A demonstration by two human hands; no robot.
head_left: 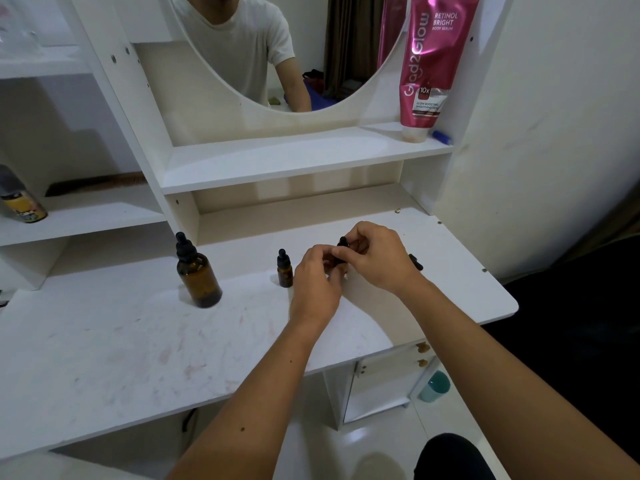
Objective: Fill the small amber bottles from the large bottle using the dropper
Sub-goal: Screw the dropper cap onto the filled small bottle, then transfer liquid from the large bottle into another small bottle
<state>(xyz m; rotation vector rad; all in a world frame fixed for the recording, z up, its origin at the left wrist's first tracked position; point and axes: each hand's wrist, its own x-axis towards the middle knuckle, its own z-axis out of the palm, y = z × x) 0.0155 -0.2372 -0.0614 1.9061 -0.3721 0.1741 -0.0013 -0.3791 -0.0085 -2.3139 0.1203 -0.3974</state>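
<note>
Head view has both your hands bunched around one small amber bottle [341, 259] right of centre on the white desk [138, 341]: left hand [317, 282] curled around its body, right hand [374, 258] pinching the black dropper cap [343, 242] on top. Bottle stands upright, so that cap comes off straight up. Large bottle [198, 275] sits well off to your left, past the second small bottle [284, 270], so your left hand's nearer.
</note>
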